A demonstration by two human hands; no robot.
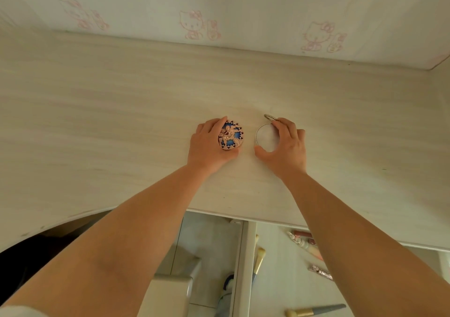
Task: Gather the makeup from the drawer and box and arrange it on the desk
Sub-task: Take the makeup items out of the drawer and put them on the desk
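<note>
On the pale wooden desk (121,112), my left hand (209,143) grips a round compact (231,135) with a blue and rose-gold ornate lid, tilted up on its edge. Just to its right my right hand (285,146) holds a round white compact (266,137) with a metal rim and a small ring at its top, lying flat on the desk. Below the desk edge an open drawer (275,268) holds makeup brushes (314,311), small tubes (305,242) and a glittery stick (320,272), partly hidden by my right forearm.
The wall behind the desk has cartoon-cat wallpaper (194,24). A side wall closes the desk at the far right (438,85). A grey box-like object (170,297) sits below, left of the drawer, over a tiled floor. The desk's front edge curves inward at the lower left.
</note>
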